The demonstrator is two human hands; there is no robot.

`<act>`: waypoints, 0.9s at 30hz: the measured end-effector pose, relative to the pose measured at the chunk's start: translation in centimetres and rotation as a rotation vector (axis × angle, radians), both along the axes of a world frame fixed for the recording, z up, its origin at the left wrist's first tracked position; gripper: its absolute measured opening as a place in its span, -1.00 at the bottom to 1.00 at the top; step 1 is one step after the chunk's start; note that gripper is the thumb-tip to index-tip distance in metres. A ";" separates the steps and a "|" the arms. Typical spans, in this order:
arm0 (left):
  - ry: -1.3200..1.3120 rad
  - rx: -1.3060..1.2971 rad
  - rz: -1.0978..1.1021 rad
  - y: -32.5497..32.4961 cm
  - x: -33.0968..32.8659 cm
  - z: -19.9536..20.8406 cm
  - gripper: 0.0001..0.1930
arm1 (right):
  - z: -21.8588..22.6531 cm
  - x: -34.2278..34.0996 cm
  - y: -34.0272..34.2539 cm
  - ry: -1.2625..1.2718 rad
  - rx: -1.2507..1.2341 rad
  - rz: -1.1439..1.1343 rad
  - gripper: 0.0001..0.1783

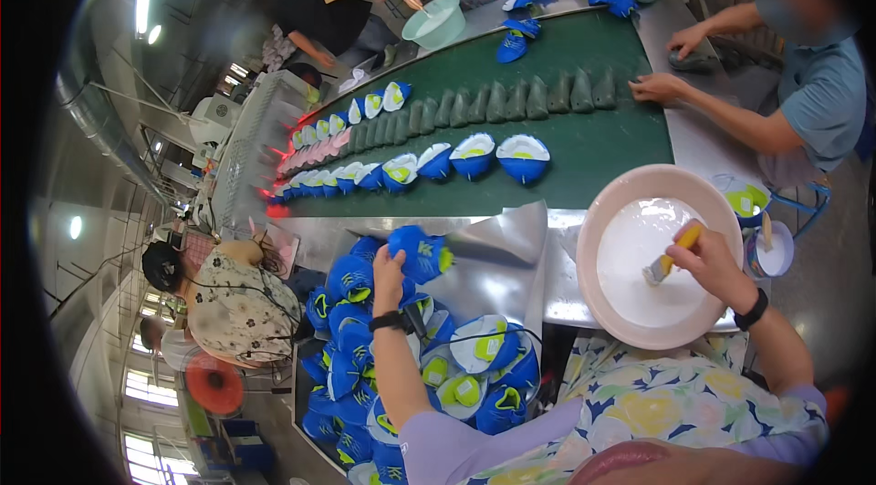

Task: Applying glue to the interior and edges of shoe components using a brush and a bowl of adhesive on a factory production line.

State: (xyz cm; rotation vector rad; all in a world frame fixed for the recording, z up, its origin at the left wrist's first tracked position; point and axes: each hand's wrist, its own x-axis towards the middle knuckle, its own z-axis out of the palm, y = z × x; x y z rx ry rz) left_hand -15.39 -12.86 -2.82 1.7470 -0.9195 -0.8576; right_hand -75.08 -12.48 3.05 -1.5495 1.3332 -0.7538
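Note:
My left hand is closed on a blue shoe upper with lime-green trim, lifted above a heap of similar uppers. Wrapped round the yellow handle of a flat brush, my right hand is over a wide pale-pink basin on the right. White liquid fills much of the basin, and the brush's bristles point down toward it; whether they touch the surface I cannot tell. Several uppers in the heap show white undersides and lime-green insides.
Beyond my hands, a green conveyor belt carries rows of dark shoe lasts and blue uppers. A co-worker's hand reaches the belt's right end. A white bucket stands right of the basin; a mint basin stands across the belt.

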 end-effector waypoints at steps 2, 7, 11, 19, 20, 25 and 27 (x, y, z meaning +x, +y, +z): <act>0.500 0.104 -0.392 1.4 -2.9 1.2 -0.73 | -0.6 1.0 0.2 0.001 -0.051 0.048 -0.78; 0.433 0.529 -0.393 1.9 -14.6 -5.3 -0.55 | -1.8 2.9 1.2 0.229 -0.328 0.533 -0.77; -0.979 -0.178 -0.521 3.0 -17.6 -6.5 -0.39 | -2.0 0.6 1.5 0.249 -0.327 0.429 -0.79; -0.641 0.142 -1.058 4.6 -20.4 -3.0 -0.32 | -1.2 -3.5 1.1 0.048 -0.253 0.074 -0.79; -0.661 0.173 -1.078 4.5 -20.9 -2.9 -0.32 | -1.1 -3.6 1.1 0.068 -0.250 0.035 -0.79; -0.960 0.151 -1.062 3.5 -23.0 -1.4 -0.61 | -0.6 -4.9 1.5 0.103 -0.322 0.106 -0.80; -0.880 0.124 -0.896 2.5 -23.1 0.6 -0.65 | -0.5 -5.6 1.4 0.090 -0.354 0.079 -0.80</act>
